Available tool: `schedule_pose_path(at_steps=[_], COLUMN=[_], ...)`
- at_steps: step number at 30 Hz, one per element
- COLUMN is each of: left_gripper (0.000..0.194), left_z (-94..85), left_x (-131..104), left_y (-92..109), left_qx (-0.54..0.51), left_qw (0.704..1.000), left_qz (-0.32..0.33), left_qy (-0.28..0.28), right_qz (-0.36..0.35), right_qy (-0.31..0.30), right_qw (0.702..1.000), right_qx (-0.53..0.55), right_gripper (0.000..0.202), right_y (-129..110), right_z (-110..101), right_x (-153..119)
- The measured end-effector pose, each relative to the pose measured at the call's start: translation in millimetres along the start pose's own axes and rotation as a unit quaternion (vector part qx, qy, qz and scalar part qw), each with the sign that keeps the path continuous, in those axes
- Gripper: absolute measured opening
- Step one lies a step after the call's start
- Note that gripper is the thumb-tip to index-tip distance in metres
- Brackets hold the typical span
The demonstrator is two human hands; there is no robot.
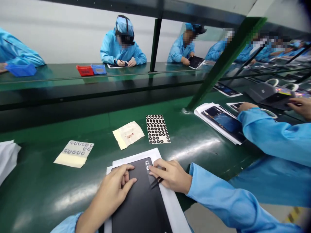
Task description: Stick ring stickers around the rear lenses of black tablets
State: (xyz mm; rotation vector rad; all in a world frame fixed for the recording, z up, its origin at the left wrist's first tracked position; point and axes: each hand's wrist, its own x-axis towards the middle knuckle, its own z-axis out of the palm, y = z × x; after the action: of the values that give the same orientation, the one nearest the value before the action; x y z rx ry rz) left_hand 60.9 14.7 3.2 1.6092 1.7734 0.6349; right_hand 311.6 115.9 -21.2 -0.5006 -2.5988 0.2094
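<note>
A dark flat tablet-like panel (143,207) lies on white sheets (178,215) in front of me. My left hand (116,184) rests on its left part, thumb and forefinger apart, holding nothing. At the panel's upper right corner, my right hand (168,174) has black tweezers (155,183) in its grip, their tips pointing down and left over the panel. Its fingertips touch beside a small round camera-like ring (147,168), just below a square mark.
Beyond the panel lie a black-dotted sticker sheet (157,129), a cream paper (128,134) and a ring-sticker sheet (74,153). White sheets (7,158) lie far left. A co-worker's blue sleeve (274,132) reaches in at right beside another tablet (223,119). A green post (225,61) slants upward.
</note>
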Motion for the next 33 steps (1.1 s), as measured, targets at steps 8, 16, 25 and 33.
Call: schedule_pose_path(at_steps=[8, 16, 25, 33], left_gripper=[0.027, 0.065, 0.048, 0.050], left_z=[-8.7, -115.1, -115.0, -101.7], left_x=[-1, -18, -18, -14], left_y=[-15, -110, -116, -94], left_qx=[-0.103, 0.281, -0.121, -0.410], left_qw=[0.994, 0.876, 0.907, 0.867], left_qz=[-0.003, -0.223, -0.234, -0.159], left_qy=[0.020, 0.321, 0.329, 0.236], right_qz=[0.043, 0.066, 0.034, 0.147], right_qy=[-0.046, -0.172, -0.147, -0.097], right_qw=[0.995, 0.981, 0.974, 0.950], right_qx=[-0.073, 0.066, 0.167, 0.257], right_gripper=[0.025, 0.024, 0.019, 0.015], right_y=[-28, -20, -63, -60], right_z=[1, -27, 33, 96], right_x=[3, 48, 170, 206])
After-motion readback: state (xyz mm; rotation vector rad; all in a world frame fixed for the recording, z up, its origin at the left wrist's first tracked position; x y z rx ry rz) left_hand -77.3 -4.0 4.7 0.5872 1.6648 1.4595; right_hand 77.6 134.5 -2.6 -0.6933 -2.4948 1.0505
